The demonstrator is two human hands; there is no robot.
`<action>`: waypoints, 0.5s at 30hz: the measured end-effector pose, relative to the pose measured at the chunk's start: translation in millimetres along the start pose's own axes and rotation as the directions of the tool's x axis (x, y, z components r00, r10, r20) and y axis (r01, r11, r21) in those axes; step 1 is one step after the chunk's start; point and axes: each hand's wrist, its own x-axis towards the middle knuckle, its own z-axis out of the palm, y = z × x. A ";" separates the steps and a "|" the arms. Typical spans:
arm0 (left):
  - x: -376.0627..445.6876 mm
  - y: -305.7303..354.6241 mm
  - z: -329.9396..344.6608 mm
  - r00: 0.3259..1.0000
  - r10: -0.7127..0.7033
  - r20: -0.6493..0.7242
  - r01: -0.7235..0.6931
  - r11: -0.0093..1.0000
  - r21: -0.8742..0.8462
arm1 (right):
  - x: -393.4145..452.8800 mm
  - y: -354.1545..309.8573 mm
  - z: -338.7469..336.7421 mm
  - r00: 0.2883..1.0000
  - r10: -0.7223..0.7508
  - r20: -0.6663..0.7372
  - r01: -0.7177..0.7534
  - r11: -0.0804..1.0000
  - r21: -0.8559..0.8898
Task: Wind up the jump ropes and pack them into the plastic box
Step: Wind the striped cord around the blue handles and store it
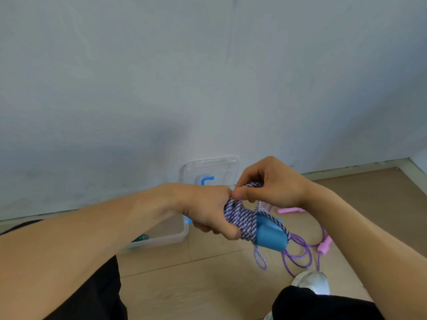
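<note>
My left hand [208, 211] grips a bundle of blue-and-white braided jump rope [242, 219] wound around its blue handles [270, 237]. My right hand [270, 183] pinches the rope at the top of the bundle, thumb against my left fingers. A short loop of the braided rope hangs below the handles. A second jump rope [302, 252], purple with pink handles [324, 247], lies loose on the floor behind. The clear plastic box [166, 239] sits on the floor by the wall, partly hidden by my left arm; its clear lid [210, 169] leans on the wall.
Something teal [141, 237] lies inside the box. My knees in black trousers and a white shoe [312, 282] fill the bottom of the view. The grey wall stands close ahead, above a tan tiled floor.
</note>
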 end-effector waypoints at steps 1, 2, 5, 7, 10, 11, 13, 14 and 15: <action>-1.6 2.1 -1.9 1.000 0.025 -0.006 -0.025 1.000 -0.019 | -1.4 1.8 -1.6 1.000 0.020 -0.001 -0.020 0.998 0.066; -1.8 2.9 -3.0 0.999 0.052 -0.008 -0.052 0.998 -0.026 | -2.3 3.8 -2.4 0.999 0.046 0.001 -0.046 0.992 0.122; -1.9 4.2 -2.2 0.994 0.104 -0.020 -0.105 0.994 -0.025 | -2.7 7.2 -3.9 0.993 0.115 0.039 -0.121 0.966 0.229; -0.1 2.4 -0.5 0.992 0.116 -0.044 -0.117 0.993 -0.018 | -2.8 7.7 -6.4 0.989 0.135 0.057 -0.145 0.952 0.270; 2.1 -1.6 -3.3 0.996 0.024 -0.083 -0.025 1.000 -0.009 | -4.5 11.2 -14.3 0.991 0.131 0.034 -0.135 0.946 0.295; 2.0 -2.7 -5.3 0.995 -0.024 -0.095 0.023 1.000 -0.013 | -5.2 11.8 -16.9 0.992 0.120 0.032 -0.124 0.952 0.278; 3.0 -4.9 -7.9 0.987 -0.108 -0.119 0.109 0.994 -0.006 | -6.1 10.7 -19.4 0.994 0.091 0.051 -0.100 0.971 0.218; 3.8 -5.6 -7.9 0.983 -0.133 -0.125 0.134 0.991 -0.001 | -6.3 9.2 -19.8 0.995 0.077 0.067 -0.089 0.978 0.191; 5.1 -5.6 -7.2 0.980 -0.155 -0.128 0.156 0.988 0.001 | -6.5 7.5 -20.1 0.995 0.068 0.078 -0.081 0.982 0.171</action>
